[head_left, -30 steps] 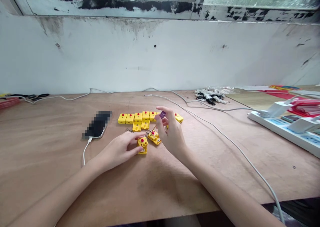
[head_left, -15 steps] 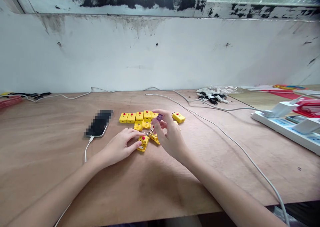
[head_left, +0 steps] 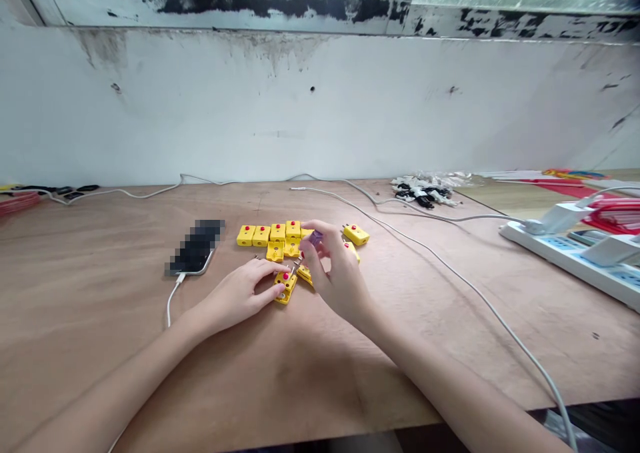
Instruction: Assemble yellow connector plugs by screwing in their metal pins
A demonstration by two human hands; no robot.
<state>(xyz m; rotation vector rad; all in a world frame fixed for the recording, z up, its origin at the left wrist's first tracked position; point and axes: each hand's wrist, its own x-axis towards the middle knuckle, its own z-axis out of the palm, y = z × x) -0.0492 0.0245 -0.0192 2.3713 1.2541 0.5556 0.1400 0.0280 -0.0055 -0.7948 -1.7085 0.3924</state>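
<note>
My left hand (head_left: 249, 284) rests on the table, thumb and fingers closed on the sides of a yellow two-pin plug (head_left: 285, 279) with a red knob. This plug lies opened out, its lower part toward me. Pinched in my right hand (head_left: 336, 266) is a small screwdriver (head_left: 314, 238) with a purple handle. Its shaft slants down to the left toward the pins of the plug; whether the tip touches is too small to tell. A yellow plug part (head_left: 305, 275) lies just right of the held plug, partly behind my right hand.
Beyond my hands stands a row of yellow plugs (head_left: 261, 235), with open yellow halves (head_left: 275, 250) before it. Another plug (head_left: 356, 234) lies right. A phone (head_left: 197, 246) charges at left. White cables (head_left: 430, 246) cross the table near a power strip (head_left: 565, 253). Black and white pieces (head_left: 425, 191) lie behind.
My right hand has shifted slightly left and down with the screwdriver, whose handle has turned a little. My left hand stays on the plug. The whole view has drifted slightly.
</note>
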